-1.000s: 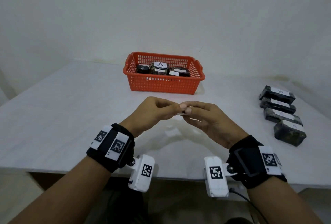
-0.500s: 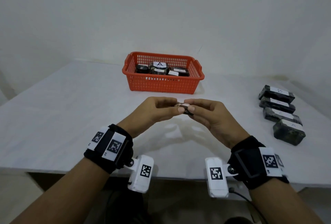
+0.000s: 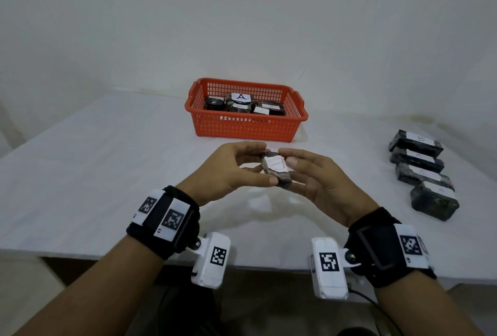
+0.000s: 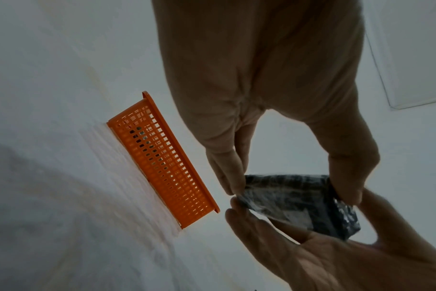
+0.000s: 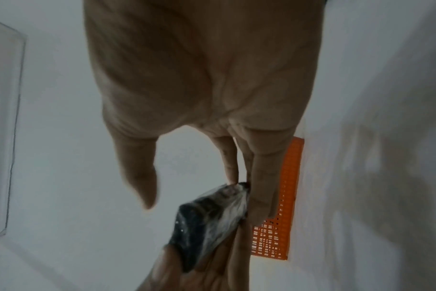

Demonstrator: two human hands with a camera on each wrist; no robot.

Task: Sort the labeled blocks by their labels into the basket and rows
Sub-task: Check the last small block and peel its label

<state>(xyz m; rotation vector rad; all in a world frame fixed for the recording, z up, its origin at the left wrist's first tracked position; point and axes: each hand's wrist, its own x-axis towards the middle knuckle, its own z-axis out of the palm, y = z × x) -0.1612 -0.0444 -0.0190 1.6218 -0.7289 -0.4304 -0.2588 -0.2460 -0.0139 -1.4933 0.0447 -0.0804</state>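
A dark mottled block [image 3: 277, 171] with a white label on top hangs above the table in front of me, held between both hands. My left hand [image 3: 243, 166] pinches it between thumb and fingers; the left wrist view shows the block [image 4: 296, 202] at those fingertips. My right hand [image 3: 304, 174] touches its other side with its fingers, and the block [image 5: 209, 218] shows in the right wrist view. The red basket [image 3: 246, 128] behind holds several labeled blocks [image 3: 240, 103], one marked A. A row of blocks [image 3: 419, 169] lies at the right.
The white table [image 3: 94, 174] meets white walls behind and to the right. The basket also shows in the left wrist view [image 4: 162, 159] and in the right wrist view [image 5: 279, 216]. The table's front edge runs just under my wrists.
The block has been turned between my hands, so its white label now faces up. Both hands stayed in nearly the same spot above the table.
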